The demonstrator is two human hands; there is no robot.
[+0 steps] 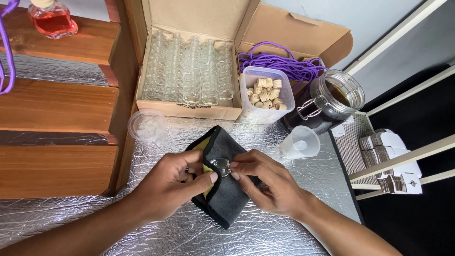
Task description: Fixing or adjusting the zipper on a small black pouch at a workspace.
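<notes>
My left hand (174, 182) and my right hand (265, 179) meet over a dark grey cloth with a yellow inner side (226, 201) lying on the silver foil surface (265, 232). Between their fingertips sits a small clear glass bottle (221, 167), wrapped in the cloth. My left thumb presses on the bottle's left side and my right fingers pinch its right side. Most of the bottle is hidden by the cloth and fingers.
An open cardboard box (189, 110) with several clear glass bottles stands behind. Beside it are a tub of wooden caps (265, 92), purple cords (279, 61), a dark liquid jar (332, 102), a small funnel cup (300, 142), a round lidded cup (147, 125). Wooden steps (57, 109) at left.
</notes>
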